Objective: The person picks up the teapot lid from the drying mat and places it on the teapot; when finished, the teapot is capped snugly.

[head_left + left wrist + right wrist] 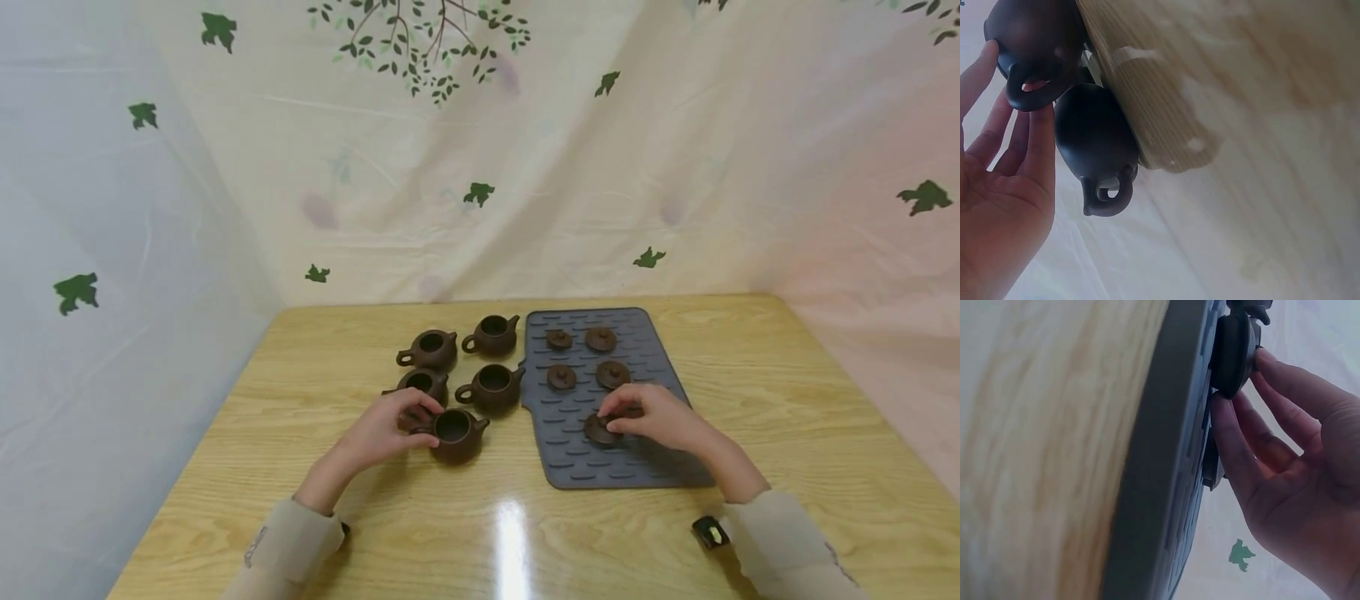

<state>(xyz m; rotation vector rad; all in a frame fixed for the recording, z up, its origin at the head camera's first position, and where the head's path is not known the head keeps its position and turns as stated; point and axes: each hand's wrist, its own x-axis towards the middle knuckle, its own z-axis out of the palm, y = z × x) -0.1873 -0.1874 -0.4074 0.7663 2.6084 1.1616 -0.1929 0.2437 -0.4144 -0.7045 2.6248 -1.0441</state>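
Note:
My left hand [392, 429] grips the nearest brown clay teapot [456, 448] from its handle side, thumb on the near side and fingers on the far side. In the left wrist view, that teapot's looped handle [1034, 105] sits between thumb and fingers. The pot stands upright without a lid, its opening facing up. With thumb and fingers, my right hand [656, 414] pinches the nearest teapot lid [600, 432] at its knob, over the grey mat [566, 467]. The right wrist view shows this lid [1230, 359] edge-on, one fingertip at its lower rim.
Several more lidless teapots stand close behind the held one, among them one [495, 392] whose spout reaches the mat's left edge. Several other lids, such as this lid [561, 377], lie knob up on the mat. A patterned cloth [480, 250] hangs behind the wooden table [435, 533].

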